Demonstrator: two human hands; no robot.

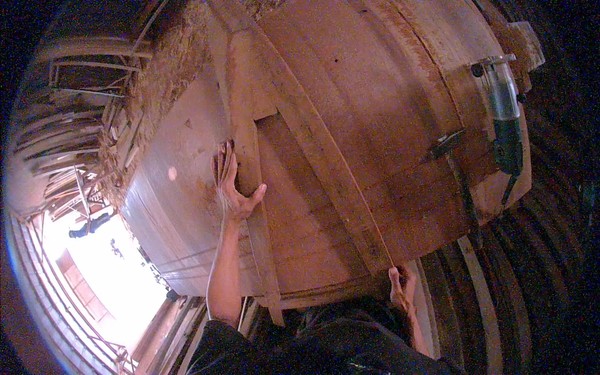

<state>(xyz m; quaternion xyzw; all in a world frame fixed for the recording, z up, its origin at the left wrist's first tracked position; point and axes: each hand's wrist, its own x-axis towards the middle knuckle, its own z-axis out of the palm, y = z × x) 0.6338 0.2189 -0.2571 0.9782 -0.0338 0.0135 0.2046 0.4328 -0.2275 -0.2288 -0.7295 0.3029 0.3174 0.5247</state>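
Note:
Two long wooden boards lie on a broad wooden work surface [337,75] and meet at the far end in a narrow wedge. My left hand [234,190] rests at the left board [259,237], fingers stretched forward and thumb spread across the board's face. At the near edge, my right hand [401,289] grips the near end of the right board [319,169], its thumb on top; the other fingers are partly hidden. A hammer [445,145] lies to the right of the boards, its dark handle pointing toward me.
A power tool [507,125] with a dark green body and silvery front lies at the far right. Wood shavings [181,59] are heaped along the far left edge. Long timbers [481,300] lie at the lower right. Bright light enters through an opening [119,269] at the left.

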